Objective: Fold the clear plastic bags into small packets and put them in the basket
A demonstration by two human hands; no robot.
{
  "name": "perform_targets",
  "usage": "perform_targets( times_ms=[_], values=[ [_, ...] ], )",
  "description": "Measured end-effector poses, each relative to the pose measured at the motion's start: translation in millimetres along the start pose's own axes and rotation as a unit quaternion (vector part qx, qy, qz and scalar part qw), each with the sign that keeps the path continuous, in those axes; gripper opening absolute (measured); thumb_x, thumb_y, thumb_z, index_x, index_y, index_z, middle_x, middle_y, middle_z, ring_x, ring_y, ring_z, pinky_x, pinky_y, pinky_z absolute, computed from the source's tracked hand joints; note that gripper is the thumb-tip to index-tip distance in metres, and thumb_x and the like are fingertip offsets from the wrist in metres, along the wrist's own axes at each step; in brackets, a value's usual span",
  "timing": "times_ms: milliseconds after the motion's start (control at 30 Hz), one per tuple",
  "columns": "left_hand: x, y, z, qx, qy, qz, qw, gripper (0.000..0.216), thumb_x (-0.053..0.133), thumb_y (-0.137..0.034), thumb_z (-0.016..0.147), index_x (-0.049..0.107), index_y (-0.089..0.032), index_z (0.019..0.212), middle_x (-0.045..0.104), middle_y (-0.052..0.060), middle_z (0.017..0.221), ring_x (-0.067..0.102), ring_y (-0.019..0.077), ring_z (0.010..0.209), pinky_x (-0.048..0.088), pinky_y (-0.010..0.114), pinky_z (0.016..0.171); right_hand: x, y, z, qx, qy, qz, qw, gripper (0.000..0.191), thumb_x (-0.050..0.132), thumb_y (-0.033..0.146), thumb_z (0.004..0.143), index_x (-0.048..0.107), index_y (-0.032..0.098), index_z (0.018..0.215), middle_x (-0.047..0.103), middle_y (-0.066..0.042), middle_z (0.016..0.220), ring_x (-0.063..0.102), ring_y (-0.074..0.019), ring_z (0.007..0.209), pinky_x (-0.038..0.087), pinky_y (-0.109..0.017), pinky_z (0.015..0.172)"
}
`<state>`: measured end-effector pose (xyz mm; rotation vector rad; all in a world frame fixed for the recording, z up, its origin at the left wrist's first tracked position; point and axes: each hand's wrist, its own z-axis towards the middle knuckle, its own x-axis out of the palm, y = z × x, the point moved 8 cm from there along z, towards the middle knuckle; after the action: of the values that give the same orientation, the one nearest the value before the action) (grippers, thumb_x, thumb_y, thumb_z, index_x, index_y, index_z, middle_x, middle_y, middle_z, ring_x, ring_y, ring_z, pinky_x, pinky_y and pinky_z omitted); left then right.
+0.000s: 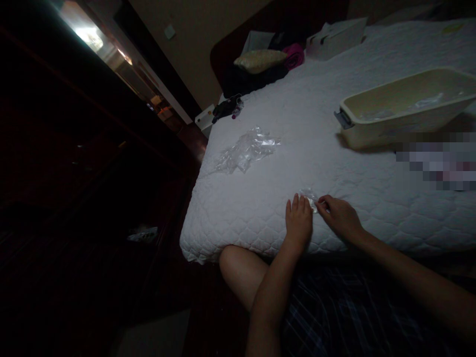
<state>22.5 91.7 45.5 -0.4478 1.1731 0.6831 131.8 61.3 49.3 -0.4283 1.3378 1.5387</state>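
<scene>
My left hand (298,219) lies flat on the white quilted mattress (297,148) near its front edge, fingers stretched out, resting against a small clear plastic bag (309,197). My right hand (339,214) is beside it, fingers curled in a pinch on the bag's right edge. A pile of clear plastic bags (246,149) lies farther back to the left.
A cream plastic tub (401,106) with clear plastic inside sits on the mattress at the right. Dark clothes, a cushion (259,60) and a white box (336,37) lie at the far end. The floor to the left is dark. My knee (240,270) is below the mattress corner.
</scene>
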Motion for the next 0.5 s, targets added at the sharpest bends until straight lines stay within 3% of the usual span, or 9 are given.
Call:
perform_targets(
  times_ms=[167,333,433,500],
  values=[
    [2,4,2,-0.024,0.030,-0.033,0.999,0.042,0.033,-0.031,0.100,0.048,-0.015,0.135,0.040,0.010,0.151,0.037,0.0218,0.140,0.033,0.041,0.115,-4,2,-5,-0.032,-0.020,0.007,0.999,0.036,0.038,0.041,0.094,0.064,0.017,0.098,0.069,-0.011,0.080,0.064,-0.0258,0.074,0.049,-0.041,0.071],
    [4,4,2,-0.029,0.042,-0.034,0.998,0.042,0.031,-0.031,0.100,0.046,-0.017,0.137,0.045,0.008,0.148,0.037,0.0219,0.140,0.031,0.042,0.115,-19,12,-16,-0.139,-0.107,-0.005,0.985,0.033,0.042,0.031,0.092,0.062,0.015,0.112,0.063,-0.018,0.119,0.058,-0.0297,0.112,0.047,-0.047,0.093],
    [3,3,1,-0.021,0.046,-0.035,0.998,0.043,0.033,-0.029,0.099,0.045,-0.016,0.139,0.042,0.008,0.149,0.036,0.0223,0.140,0.031,0.042,0.115,-7,28,-24,-0.255,-0.064,-0.015,0.965,0.038,0.044,0.027,0.092,0.057,0.014,0.126,0.056,-0.018,0.134,0.051,-0.0279,0.125,0.043,-0.045,0.102],
    [4,3,1,-0.015,0.052,-0.032,0.998,0.043,0.034,-0.027,0.099,0.044,-0.017,0.140,0.042,0.008,0.150,0.036,0.0223,0.141,0.031,0.042,0.115,6,31,-25,-0.284,-0.021,-0.029,0.958,0.045,0.042,0.029,0.093,0.051,0.014,0.135,0.053,-0.017,0.138,0.047,-0.0272,0.130,0.040,-0.047,0.105]
  ],
)
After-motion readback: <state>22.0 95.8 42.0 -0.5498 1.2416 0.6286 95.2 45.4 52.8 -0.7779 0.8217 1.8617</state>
